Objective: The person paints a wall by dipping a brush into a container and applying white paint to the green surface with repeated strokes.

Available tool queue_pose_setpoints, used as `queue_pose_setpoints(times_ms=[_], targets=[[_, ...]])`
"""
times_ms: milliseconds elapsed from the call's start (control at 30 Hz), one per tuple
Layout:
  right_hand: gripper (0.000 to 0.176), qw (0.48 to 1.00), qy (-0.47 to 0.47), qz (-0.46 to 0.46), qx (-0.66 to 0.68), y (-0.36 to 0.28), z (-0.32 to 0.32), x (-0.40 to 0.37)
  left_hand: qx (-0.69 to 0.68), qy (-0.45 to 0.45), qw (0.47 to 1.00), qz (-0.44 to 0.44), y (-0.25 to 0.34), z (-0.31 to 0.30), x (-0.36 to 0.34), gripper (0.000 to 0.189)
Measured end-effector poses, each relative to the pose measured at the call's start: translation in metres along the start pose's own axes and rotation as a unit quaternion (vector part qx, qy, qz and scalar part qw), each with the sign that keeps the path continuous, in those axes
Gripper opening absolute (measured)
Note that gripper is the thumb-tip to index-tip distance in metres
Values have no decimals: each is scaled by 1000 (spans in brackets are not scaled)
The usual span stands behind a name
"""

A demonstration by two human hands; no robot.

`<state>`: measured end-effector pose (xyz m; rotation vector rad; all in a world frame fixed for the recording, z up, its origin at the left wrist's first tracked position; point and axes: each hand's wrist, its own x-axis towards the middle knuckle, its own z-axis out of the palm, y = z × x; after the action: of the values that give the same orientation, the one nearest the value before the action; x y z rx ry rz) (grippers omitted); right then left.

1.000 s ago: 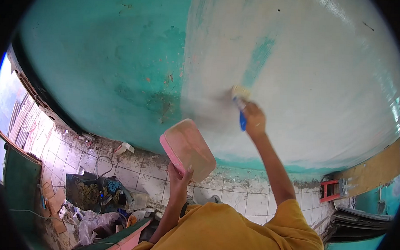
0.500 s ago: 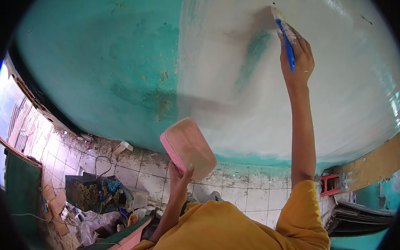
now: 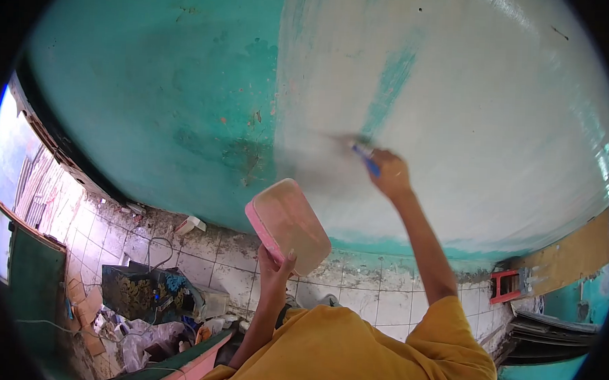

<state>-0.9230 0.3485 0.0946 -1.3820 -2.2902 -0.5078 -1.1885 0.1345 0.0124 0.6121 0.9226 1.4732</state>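
My right hand [image 3: 391,173] is closed around the blue handle of a paintbrush [image 3: 366,157], whose bristles point left toward the wall and are smeared by motion. Whether the bristles touch the wall cannot be made out. The wall [image 3: 450,115] is whitish on the right, with a streak of green showing through above the brush, and bare green on the left. Low in front of my body, my left hand [image 3: 274,265] grips a pink plastic container [image 3: 291,223] by its near edge. The container is tilted, and pale paint shows in it.
A dark patterned box [image 3: 133,292] stands on the tiled floor at left, beside a clear plastic bag [image 3: 150,339] and other clutter. At right are a red frame-like object [image 3: 505,286] and a stack of dark sheets [image 3: 550,333]. A white object [image 3: 191,224] lies at the wall's foot.
My right hand has swept down and to the left across the wall with the paintbrush. My left hand and the pink container have stayed nearly in place.
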Motion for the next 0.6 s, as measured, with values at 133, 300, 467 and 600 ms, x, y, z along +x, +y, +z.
queue_pose_setpoints(times_ms=[133, 300, 467, 600], targets=[[30, 979, 205, -4, -15, 19, -102, 68, 13, 5, 1000, 14, -8, -5, 3, 70], [23, 909, 408, -38, -77, 20, -177, 111, 6, -1, 1000, 11, -4, -3, 1, 70], [46, 947, 307, -46, -87, 23, -99, 68, 9, 1, 1000, 17, -10, -4, 3, 71], [50, 992, 119, -40, 0, 0, 13, -12, 8, -2, 1000, 6, -2, 1, 0, 70]])
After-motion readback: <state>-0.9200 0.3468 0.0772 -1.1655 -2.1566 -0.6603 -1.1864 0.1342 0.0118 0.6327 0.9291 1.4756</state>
